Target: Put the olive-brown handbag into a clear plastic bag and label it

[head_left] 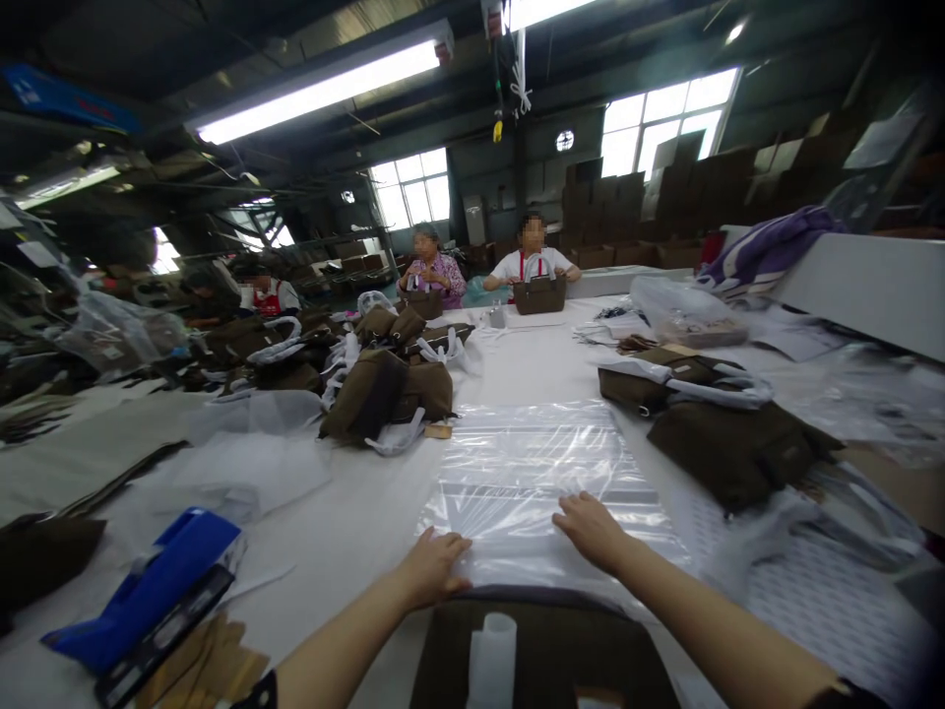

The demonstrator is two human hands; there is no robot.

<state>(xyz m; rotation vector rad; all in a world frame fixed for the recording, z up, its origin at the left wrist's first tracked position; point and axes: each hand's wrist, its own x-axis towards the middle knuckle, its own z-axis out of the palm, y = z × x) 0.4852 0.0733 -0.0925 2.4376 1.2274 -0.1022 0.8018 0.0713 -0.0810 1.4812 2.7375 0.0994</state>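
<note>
A clear plastic bag (532,453) lies flat and shiny on the white table in front of me. My left hand (434,569) rests at its near left corner, fingers apart, with creases in the plastic fanning out from there. On the right part of the bag, my right hand (591,530) lies with its fingers spread on the film. Closest to me is a dark olive-brown fabric handbag (546,640), touching or just under the plastic's near edge. A roll of white translucent wrap (493,655) sits on top of it. The handbag's lower part is cut off by the frame.
More brown handbags with wrapped handles (399,389) are piled left of the plastic; others (738,433) lie to the right. A blue tool-like object (158,581) lies at left beside brown card pieces (207,665). Two co-workers (535,261) handle bags across the table.
</note>
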